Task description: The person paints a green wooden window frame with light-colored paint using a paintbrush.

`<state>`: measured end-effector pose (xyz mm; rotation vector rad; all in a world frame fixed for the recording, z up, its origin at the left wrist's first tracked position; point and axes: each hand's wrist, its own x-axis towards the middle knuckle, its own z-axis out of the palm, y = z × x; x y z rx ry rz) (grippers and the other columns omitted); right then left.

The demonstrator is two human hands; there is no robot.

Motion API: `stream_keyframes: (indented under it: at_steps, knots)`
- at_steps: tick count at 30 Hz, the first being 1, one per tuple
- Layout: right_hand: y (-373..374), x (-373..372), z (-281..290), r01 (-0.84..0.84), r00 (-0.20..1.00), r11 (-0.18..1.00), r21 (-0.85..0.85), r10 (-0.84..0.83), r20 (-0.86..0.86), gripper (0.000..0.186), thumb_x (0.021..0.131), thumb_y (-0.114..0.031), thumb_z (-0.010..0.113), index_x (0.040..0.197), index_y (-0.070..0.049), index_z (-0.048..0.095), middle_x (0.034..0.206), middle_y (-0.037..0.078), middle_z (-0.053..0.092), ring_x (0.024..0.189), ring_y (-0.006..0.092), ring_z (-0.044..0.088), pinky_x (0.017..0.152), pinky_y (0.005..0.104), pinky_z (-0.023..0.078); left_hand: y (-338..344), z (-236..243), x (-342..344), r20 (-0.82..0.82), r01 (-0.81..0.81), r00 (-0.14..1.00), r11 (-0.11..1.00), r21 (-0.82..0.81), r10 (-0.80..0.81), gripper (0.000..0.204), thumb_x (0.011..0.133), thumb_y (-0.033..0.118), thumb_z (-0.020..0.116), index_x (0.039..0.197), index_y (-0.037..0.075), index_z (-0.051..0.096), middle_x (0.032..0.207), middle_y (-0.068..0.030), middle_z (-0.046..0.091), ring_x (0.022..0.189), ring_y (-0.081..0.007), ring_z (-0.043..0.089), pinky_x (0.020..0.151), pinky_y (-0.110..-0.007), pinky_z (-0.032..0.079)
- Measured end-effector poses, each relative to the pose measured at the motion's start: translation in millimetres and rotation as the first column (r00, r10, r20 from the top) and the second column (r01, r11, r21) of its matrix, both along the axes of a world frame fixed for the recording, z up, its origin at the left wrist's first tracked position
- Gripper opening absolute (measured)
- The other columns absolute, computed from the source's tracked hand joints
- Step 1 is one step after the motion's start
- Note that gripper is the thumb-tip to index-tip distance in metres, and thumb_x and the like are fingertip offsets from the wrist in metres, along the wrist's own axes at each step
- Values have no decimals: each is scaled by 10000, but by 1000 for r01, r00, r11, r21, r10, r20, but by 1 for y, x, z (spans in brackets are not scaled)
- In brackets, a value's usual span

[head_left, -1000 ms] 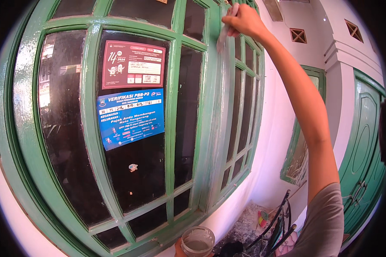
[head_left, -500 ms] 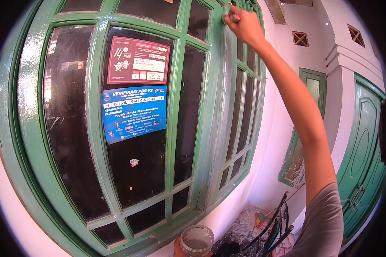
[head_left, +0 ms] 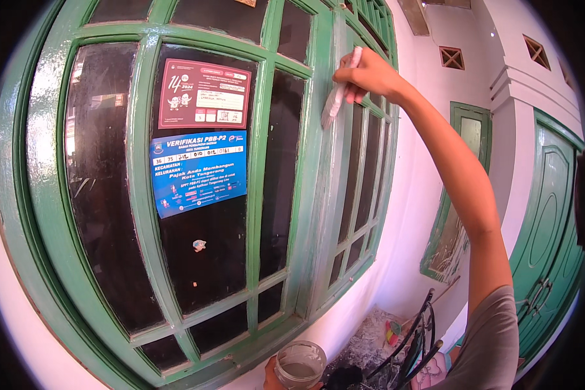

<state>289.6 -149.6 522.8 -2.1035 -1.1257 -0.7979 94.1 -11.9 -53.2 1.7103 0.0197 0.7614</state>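
Observation:
With its arm raised, my right hand [head_left: 372,75] grips a paintbrush [head_left: 334,105] smeared with pale paint. The bristles point down and appear to touch the green post [head_left: 325,162] between two sections of the window. Pale, thin-looking paint streaks that post. At the lower edge, my left hand [head_left: 270,377] is wrapped round a clear round tub [head_left: 301,365] holding greyish liquid. Only part of that hand shows beside and below the tub. Dark glass panes [head_left: 281,162] sit in the green window frame [head_left: 151,162].
A red sticker [head_left: 205,94] and a blue sticker [head_left: 199,172] are on one pane. A black metal frame [head_left: 419,335] and a pink item [head_left: 429,372] stand below at the right. Further off are a green-framed window [head_left: 468,130] and green double doors [head_left: 545,214].
My right hand has come down along the post, and the paintbrush now shows in side view with its bristles downward. The tub in my left hand has barely shifted.

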Motion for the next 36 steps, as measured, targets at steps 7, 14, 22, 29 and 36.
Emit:
stream_keyframes:
  at_steps: [7, 14, 22, 29, 36]
  knots:
    - [9, 9, 66, 112, 968, 983, 147, -141, 207, 240, 897, -172, 712, 830, 56, 680, 728, 148, 732, 587, 197, 726, 551, 310, 604, 7, 5, 8, 9, -26, 1000, 999, 23, 25, 1195, 575, 300, 1029, 1536, 44, 367, 1339, -226, 656, 1206, -389, 666, 970, -488, 573]
    - [20, 13, 99, 73, 653, 929, 363, -320, 686, 195, 836, -140, 725, 741, 22, 672, 748, 233, 691, 729, 409, 698, 693, 475, 553, 10, 7, 10, 8, -34, 999, 999, 40, 34, 1184, 582, 295, 1026, 1535, 45, 370, 1348, -223, 651, 1212, -386, 663, 976, -489, 570]
    - [20, 33, 56, 59, 509, 921, 386, -360, 782, 223, 863, -162, 693, 773, 25, 611, 679, 237, 611, 646, 426, 632, 640, 495, 495, 12, 12, 16, 20, -21, 1000, 998, 56, 20, 1171, 591, 289, 1022, 1535, 46, 374, 1359, -219, 645, 1218, -382, 659, 982, -489, 568]
    - [15, 31, -16, 82, 581, 943, 322, -308, 753, 177, 896, -155, 702, 830, 4, 661, 665, 163, 678, 586, 341, 688, 605, 413, 569, 9, 15, 8, -9, 0, 1000, 997, 71, 1, 1159, 599, 284, 1019, 1534, 46, 377, 1368, -216, 640, 1224, -379, 656, 987, -490, 565]
    - [11, 36, -131, 60, 606, 975, 213, -205, 768, 150, 889, -124, 726, 869, -27, 612, 742, 174, 665, 644, 392, 658, 617, 465, 540, -1, 9, -13, -93, 16, 996, 999, 49, -11, 1148, 606, 279, 1015, 1534, 47, 380, 1377, -213, 635, 1230, -377, 653, 992, -490, 563]
